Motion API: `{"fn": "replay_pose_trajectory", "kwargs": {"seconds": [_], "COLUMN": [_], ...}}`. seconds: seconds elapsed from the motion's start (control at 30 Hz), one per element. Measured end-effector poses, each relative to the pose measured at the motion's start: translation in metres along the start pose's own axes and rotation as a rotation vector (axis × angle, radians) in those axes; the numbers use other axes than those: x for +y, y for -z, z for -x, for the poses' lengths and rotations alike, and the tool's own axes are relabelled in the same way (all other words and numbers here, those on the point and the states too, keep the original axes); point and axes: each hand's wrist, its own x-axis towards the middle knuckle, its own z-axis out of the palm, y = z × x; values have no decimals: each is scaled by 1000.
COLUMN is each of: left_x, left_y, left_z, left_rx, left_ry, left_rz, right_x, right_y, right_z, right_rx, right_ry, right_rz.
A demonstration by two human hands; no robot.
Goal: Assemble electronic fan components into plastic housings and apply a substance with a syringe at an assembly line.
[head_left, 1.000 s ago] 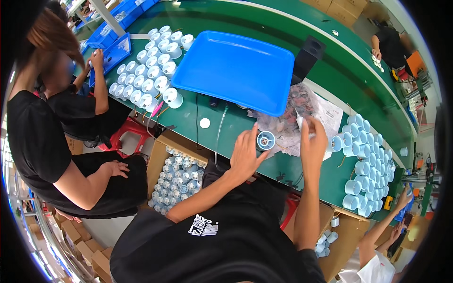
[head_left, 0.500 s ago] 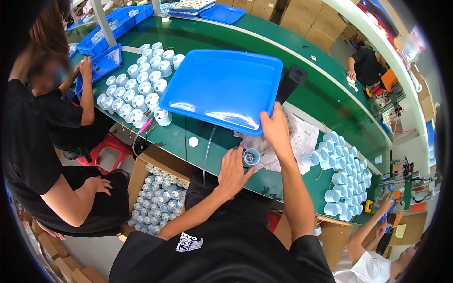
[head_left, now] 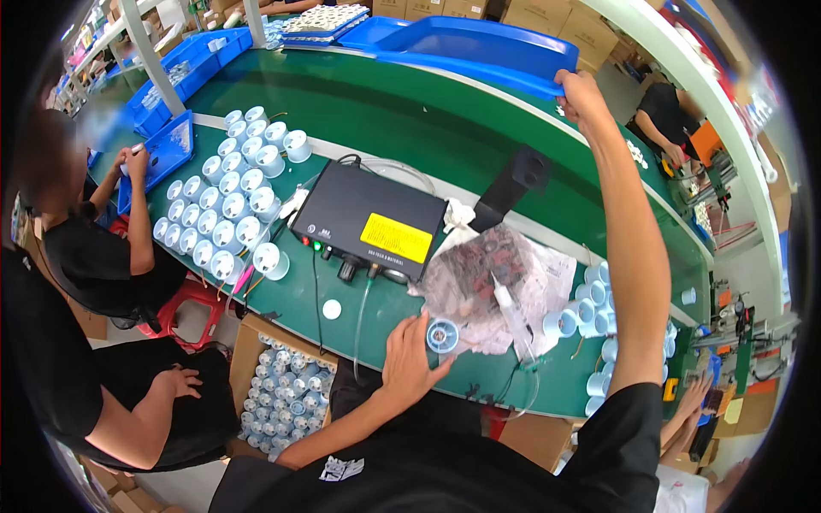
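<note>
Clenched right hand point(head_left: 581, 96) holds the blue tray point(head_left: 479, 50) farther away; curled left hand point(head_left: 409, 361) still grips a cup point(head_left: 442, 336).

One syringe point(head_left: 507, 303), one control box point(head_left: 363, 209)

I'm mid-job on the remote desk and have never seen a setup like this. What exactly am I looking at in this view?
There is no machine arm here: the hands are a person's own. The wide fisheye camera sits on that person's head and looks down, so straight edges bend near the rim, and left in the picture is their left.

The left hand is curled around the side of a light blue cup. The right hand, stretched out, grips a corner of a blue tray.

On the green workbench are a black control box, a syringe lying on stained paper, a white disc and more cups at both sides.
</note>
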Motion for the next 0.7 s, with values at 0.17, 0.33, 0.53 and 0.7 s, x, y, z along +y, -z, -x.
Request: {"fn": "replay_pose_trajectory", "kwargs": {"seconds": [0.17,0.33,0.53,0.7], "left_x": [2,-3,-18,-21], "left_y": [5,6,-13,-20], "left_z": [-1,1,16,21], "left_rx": [-83,-196,-121,-93], "left_ry": [87,136,37,7], "left_rz": [-23,-53,-174,-189], "right_x": [66,145,199,224], "right_y": [-21,-64,-117,-148], "right_z": [-157,-270,-321,-320], "right_rx": [10,63,322,327], "right_ry": [-217,-372,-412,-327], "right_rz": [-225,-439,-384,-430]}}
